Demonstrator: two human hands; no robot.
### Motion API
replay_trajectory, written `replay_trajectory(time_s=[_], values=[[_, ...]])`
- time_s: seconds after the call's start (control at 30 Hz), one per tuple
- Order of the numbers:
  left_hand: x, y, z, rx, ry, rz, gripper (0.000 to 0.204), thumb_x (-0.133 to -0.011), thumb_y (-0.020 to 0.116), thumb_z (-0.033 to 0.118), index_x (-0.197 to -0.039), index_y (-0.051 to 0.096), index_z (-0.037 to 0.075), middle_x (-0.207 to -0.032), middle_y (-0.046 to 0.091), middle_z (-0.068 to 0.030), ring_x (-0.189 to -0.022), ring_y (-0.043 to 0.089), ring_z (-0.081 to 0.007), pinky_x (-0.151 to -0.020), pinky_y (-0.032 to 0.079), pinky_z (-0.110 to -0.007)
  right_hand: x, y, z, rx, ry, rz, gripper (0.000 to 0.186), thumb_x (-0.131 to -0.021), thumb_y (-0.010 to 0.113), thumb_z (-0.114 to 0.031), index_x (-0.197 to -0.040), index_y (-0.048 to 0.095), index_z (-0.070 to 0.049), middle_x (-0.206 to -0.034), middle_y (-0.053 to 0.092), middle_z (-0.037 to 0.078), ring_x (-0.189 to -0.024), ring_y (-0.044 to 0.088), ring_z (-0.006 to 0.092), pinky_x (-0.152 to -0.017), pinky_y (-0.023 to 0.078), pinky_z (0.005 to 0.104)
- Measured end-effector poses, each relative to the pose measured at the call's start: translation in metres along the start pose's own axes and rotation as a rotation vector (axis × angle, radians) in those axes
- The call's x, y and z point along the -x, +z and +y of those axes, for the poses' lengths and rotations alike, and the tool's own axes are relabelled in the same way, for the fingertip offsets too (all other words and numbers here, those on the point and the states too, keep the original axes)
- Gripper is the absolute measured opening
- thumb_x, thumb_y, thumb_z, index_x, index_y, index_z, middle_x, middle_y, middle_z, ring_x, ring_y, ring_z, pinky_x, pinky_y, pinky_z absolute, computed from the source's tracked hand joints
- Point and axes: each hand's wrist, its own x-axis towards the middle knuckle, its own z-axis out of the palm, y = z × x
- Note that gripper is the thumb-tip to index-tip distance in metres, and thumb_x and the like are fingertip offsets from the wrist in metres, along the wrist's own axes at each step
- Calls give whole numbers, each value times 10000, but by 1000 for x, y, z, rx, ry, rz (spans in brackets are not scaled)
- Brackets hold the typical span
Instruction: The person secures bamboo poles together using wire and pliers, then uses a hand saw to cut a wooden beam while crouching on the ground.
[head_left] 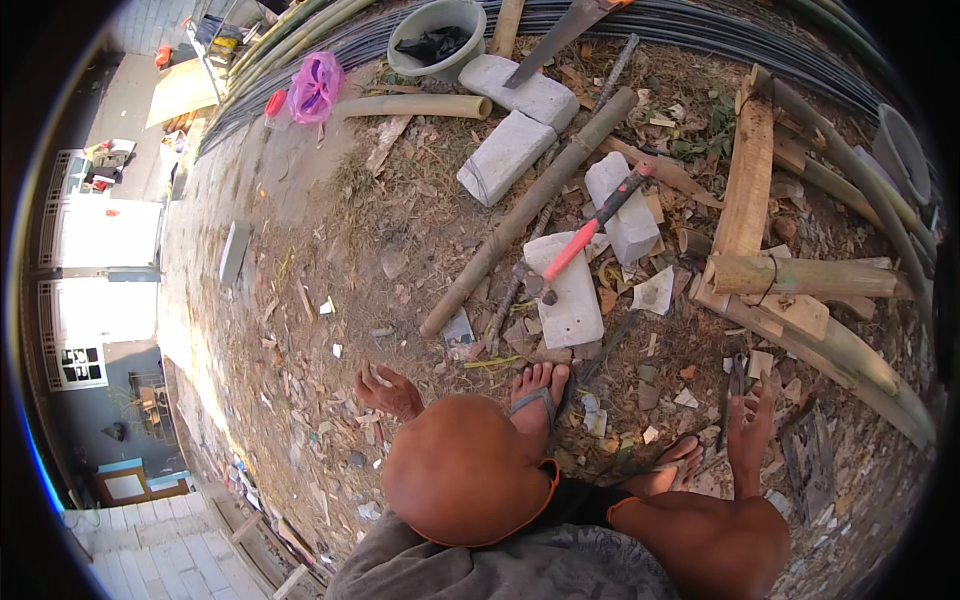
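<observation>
On bare ground strewn with chips: person squatting, knees up. Left hand (388,392) reaches low beside the left knee, fingers curled loosely on the dirt, empty. Right hand (750,428) raised past the right knee, fingers spread, empty, just beside pliers (735,385) lying on the ground. Ahead: hammer (590,232) across grey blocks (572,300), bamboo pole (530,205), saw (560,35), bucket (440,40).

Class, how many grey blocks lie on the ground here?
4: two top centre by the bucket, one under the hammer's handle, one under its head. Debris may hide others.
</observation>
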Motion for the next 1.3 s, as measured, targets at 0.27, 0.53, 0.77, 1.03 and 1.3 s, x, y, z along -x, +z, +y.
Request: replay_trajectory(time_s=[0.27, 0.53, 0.77, 1.03, 1.3], values=[[-219, -169, -144, 557, -718, 1152, 372, -1033, 620, 215, -1296, 630, -49, -1208, 616, -217, -1020, 617, -313, -870, 502, -463, -9, 36, -17, -182, 85, -11, 616, -1071, 647, -230, -1601, 412, -22, -1151, 625, 96, -880, 601, 139, -715, 488, 304], [-311, -109, -64, 903, -115, -218, 650, -992, 685, 488, -1328, 678, -69, -1169, 768, -230, -1093, 739, -308, -942, 544, -403, -2, -1, -54, -288, 80, -158, 504, -1074, 647, -288, -1462, 562, 21, -1248, 667, 152, -1076, 648, 205, -927, 526, 367], [-298, -104, -56, 988, -216, -66, 574, -946, 700, 539, -1195, 788, 29, -1018, 787, -237, -987, 762, -386, -918, 561, -449, -4, -26, -125, 164, -114, -379, 352, -960, 738, -189, -1273, 704, -29, -1007, 734, 155, -854, 707, 280, -792, 563, 391], [-292, -137, -36, 965, -244, -89, 453, -947, 721, 442, -943, 790, -6, -803, 734, -160, -772, 717, -296, -828, 557, -454, -59, -32, -265, 356, -466, -706, 385, -995, 719, -295, -1269, 696, -25, -1057, 728, 189, -911, 721, 332, -847, 555, 457], [-264, -148, -51, 1658, -331, -219, 370, -1089, 578, 398, -1116, 645, 35, -843, 686, -63, -721, 656, -159, -691, 539, -318, -157, 164, -360, 201, -586, -598, 472, -1029, 605, -270, -1376, 619, 50, -1138, 725, 288, -1092, 689, 452, -952, 521, 519]])
